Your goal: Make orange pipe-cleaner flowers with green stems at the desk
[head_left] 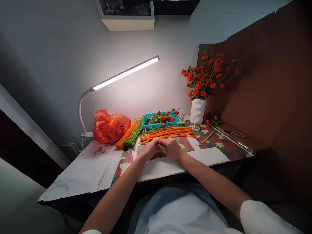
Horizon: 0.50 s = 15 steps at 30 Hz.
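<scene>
Stems of orange fuzz [168, 132] lay on the table [80, 169] just beyond the left hand [151, 149] and right hand [172, 149], which met together; whether they gripped anything could not be told. A careless forward nudge might have scattered the stems. Beyond, a blue basket [147, 125] held orange-red blooms [161, 119], a white vase [198, 111] held a flower spray [195, 91], and an orange bag [108, 126] hid its contents.

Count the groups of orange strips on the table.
2: a bundle beside the orange bag, and a loose pile in front of the blue basket. More may be hidden.
</scene>
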Available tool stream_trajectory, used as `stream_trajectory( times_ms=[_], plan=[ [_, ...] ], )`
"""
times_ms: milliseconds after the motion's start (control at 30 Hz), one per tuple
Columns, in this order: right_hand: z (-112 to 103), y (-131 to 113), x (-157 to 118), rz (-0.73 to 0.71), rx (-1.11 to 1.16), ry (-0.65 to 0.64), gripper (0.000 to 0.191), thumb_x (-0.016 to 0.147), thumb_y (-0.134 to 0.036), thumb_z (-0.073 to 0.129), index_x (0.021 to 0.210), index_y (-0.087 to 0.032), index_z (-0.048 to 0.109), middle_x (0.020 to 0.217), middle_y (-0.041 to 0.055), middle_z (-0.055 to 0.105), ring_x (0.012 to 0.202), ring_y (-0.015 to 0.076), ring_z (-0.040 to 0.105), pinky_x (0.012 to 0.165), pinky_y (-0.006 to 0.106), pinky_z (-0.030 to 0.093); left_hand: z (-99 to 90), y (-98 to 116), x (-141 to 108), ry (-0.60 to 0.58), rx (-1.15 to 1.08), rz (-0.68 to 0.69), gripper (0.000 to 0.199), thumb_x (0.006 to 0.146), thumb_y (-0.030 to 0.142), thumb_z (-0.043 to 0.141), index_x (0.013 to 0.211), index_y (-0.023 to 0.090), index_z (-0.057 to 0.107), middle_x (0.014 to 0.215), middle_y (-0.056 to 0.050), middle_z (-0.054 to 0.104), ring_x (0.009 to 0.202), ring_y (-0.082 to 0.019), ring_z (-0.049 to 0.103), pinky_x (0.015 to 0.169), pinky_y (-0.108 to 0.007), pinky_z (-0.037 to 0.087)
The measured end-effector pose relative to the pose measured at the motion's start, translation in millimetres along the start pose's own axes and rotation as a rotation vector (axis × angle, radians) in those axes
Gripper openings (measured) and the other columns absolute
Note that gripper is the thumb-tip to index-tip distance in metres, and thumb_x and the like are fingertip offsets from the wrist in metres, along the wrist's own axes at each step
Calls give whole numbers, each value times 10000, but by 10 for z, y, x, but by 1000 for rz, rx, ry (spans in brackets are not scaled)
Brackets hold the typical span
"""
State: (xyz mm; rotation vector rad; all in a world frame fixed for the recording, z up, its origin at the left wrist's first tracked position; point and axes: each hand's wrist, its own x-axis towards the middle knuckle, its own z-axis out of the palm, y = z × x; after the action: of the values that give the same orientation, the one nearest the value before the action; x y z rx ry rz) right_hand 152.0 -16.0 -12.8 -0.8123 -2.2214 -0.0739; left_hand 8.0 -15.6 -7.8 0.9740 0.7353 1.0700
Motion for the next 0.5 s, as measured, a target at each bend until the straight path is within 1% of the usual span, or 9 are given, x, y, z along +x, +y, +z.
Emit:
stream_trajectory(
  times_ms=[100,167,267,367,433,500],
  plan=[
    [-20,-25,-11,133,146,112,136,837,-295,568,749,-193,546,613,-18,570,559,120,484,595,248,322,27,52,-24,-35,-73,-51,249,760,364,660,781,155,525,617,37,495,460,-54,409,436,-169,346],
    [-38,-37,-11,172,268,146,145,786,-316,630,790,-201,544,606,-39,533,545,111,460,571,234,323,28,71,-33,-42,-72,-49,265,788,394,642,803,153,532,654,25,531,439,-45,411,420,-166,341],
    [-67,-48,-8,165,405,135,209,742,-272,658,921,-213,568,649,-47,528,573,110,469,573,224,344,18,72,-39,-25,-60,-42,345,800,496,616,809,164,523,659,24,539,423,-45,418,398,-158,314],
    [-90,-63,-6,187,509,97,261,768,-198,590,1028,-222,595,640,-53,514,580,106,478,580,219,360,5,63,-40,-9,-50,-59,413,771,579,604,840,182,513,609,43,497,415,-51,407,391,-147,279],
    [-100,-75,-4,212,555,80,272,802,-187,536,1059,-220,618,616,-53,503,570,104,472,576,219,361,-8,63,-37,-14,-45,-87,415,759,580,609,873,193,511,585,53,470,408,-56,383,390,-145,255],
    [-102,-79,0,238,580,80,275,834,-209,503,1074,-215,638,602,-48,504,559,104,463,567,220,358,-27,69,-31,-23,-56,-110,372,762,537,601,881,199,504,594,51,473,409,-60,366,392,-151,248]
  ],
)
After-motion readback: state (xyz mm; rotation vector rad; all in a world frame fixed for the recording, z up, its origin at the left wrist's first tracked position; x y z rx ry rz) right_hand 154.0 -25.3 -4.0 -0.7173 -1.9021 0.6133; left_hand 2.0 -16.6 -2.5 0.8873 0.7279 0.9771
